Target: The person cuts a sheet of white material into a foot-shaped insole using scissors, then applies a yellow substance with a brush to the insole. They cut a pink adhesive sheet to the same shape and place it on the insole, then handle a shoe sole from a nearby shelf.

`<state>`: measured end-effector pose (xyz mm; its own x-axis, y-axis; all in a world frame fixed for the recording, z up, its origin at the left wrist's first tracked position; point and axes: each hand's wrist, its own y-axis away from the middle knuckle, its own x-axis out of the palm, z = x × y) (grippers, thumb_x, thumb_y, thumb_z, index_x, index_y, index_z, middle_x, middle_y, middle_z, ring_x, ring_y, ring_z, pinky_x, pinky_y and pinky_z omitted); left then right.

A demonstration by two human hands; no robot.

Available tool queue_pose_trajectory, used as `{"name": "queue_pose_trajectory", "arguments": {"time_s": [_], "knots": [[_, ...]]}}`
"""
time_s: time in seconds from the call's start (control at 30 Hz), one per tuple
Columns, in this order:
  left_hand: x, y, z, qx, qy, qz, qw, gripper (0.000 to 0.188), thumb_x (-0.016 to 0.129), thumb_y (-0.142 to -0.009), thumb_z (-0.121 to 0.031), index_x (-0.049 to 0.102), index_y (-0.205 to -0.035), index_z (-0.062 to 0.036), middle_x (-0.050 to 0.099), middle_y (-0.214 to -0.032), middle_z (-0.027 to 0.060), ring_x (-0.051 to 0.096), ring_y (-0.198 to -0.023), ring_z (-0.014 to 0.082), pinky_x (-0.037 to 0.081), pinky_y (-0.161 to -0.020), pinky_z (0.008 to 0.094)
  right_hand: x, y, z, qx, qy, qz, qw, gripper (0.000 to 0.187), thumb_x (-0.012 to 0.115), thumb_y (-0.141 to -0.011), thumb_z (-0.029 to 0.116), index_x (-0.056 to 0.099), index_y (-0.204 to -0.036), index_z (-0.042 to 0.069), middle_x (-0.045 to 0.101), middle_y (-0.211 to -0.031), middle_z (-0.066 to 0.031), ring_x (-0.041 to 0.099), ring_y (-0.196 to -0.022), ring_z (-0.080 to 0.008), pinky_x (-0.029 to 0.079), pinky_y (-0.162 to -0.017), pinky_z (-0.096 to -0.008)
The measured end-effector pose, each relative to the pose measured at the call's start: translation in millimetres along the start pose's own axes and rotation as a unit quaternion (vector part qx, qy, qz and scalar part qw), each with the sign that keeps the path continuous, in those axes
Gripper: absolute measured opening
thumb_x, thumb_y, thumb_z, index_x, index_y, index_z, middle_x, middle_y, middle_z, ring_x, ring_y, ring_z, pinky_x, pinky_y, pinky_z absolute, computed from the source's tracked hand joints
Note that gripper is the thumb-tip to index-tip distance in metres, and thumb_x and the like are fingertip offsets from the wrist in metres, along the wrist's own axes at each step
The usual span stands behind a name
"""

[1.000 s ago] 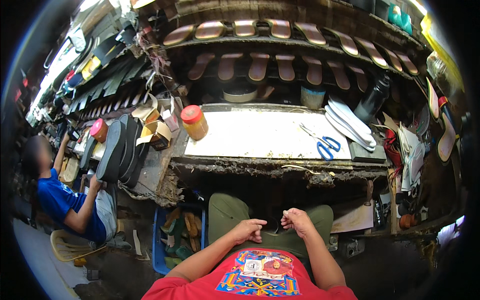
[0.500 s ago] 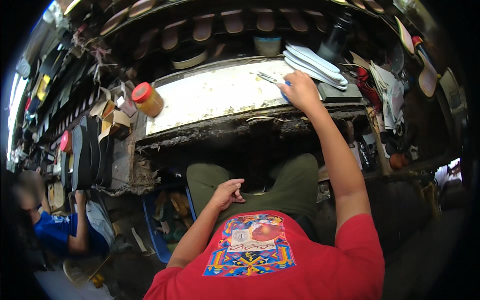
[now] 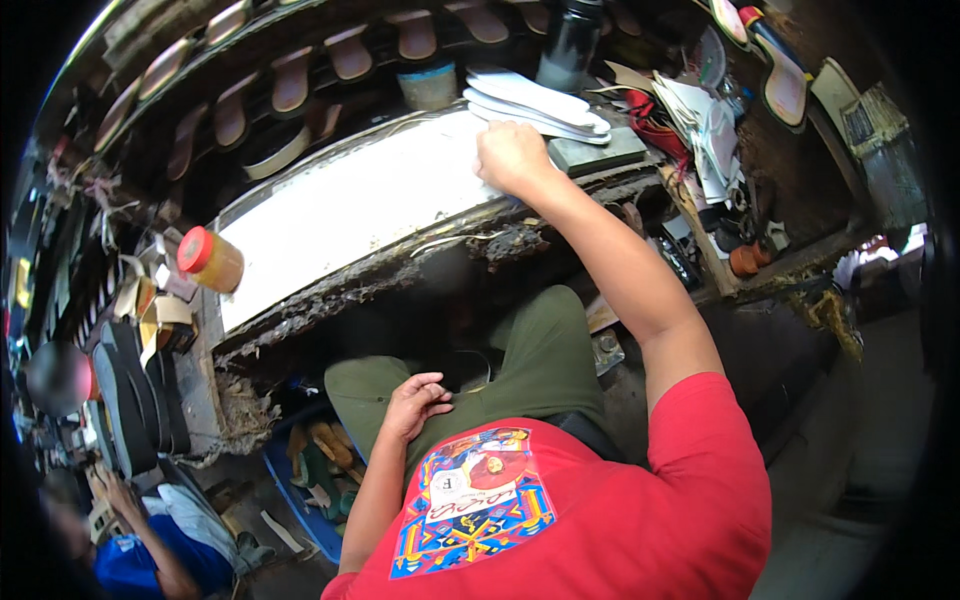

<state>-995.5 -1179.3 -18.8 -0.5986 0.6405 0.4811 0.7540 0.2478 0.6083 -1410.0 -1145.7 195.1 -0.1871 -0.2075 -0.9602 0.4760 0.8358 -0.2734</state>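
My right hand [image 3: 510, 155] reaches forward onto the white work board [image 3: 350, 210] at its right end, knuckles up and fingers curled down. What lies under it is hidden. It sits just in front of a stack of white insoles [image 3: 535, 100] and beside a grey block [image 3: 600, 150]. My left hand [image 3: 415, 400] rests on my green-trousered thigh with its fingers loosely bent and nothing in it.
An orange jar with a red lid [image 3: 210, 262] stands at the board's left end. Shoe soles line the racks [image 3: 290, 80] behind. A dark bottle [image 3: 570, 40] stands at the back. Black soles [image 3: 130, 400] are stacked at the left, near another person in blue [image 3: 140, 560].
My right hand went from my lap out to the board's right end, where blue-handled scissors lay, and now covers that spot. The view has tilted down and left. My left hand stays on my thigh.
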Motion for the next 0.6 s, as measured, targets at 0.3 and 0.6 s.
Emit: {"name": "queue_pose_trajectory", "arguments": {"time_s": [0.3,0.6], "knots": [[-15,-3,-4,-0.049,0.056,0.098,0.992,0.029,0.057,-0.1,-0.005,0.063,-0.127,0.002,0.065,-0.088,0.0068,0.069,-0.08,0.0197,0.064,-0.081,0.0442,-46,39,-165,0.229,0.023,0.013,0.973,0.033,0.066,-0.085,0.033,0.076,-0.098,0.004,0.073,-0.103,-0.0207,0.072,-0.098,-0.0373,0.057,-0.087,-0.0485],[10,-4,-8,-0.04,-0.078,0.008,0.996,0.028,0.056,-0.102,-0.005,0.063,-0.128,0.0016,0.068,-0.095,0.0073,0.071,-0.086,0.0191,0.064,-0.077,0.035,-20,23,-200,0.266,0.063,0.091,0.958,0.038,0.069,-0.087,0.038,0.078,-0.106,0.006,0.073,-0.112,-0.022,0.073,-0.103,-0.0372,0.058,-0.089,-0.0482]]}}
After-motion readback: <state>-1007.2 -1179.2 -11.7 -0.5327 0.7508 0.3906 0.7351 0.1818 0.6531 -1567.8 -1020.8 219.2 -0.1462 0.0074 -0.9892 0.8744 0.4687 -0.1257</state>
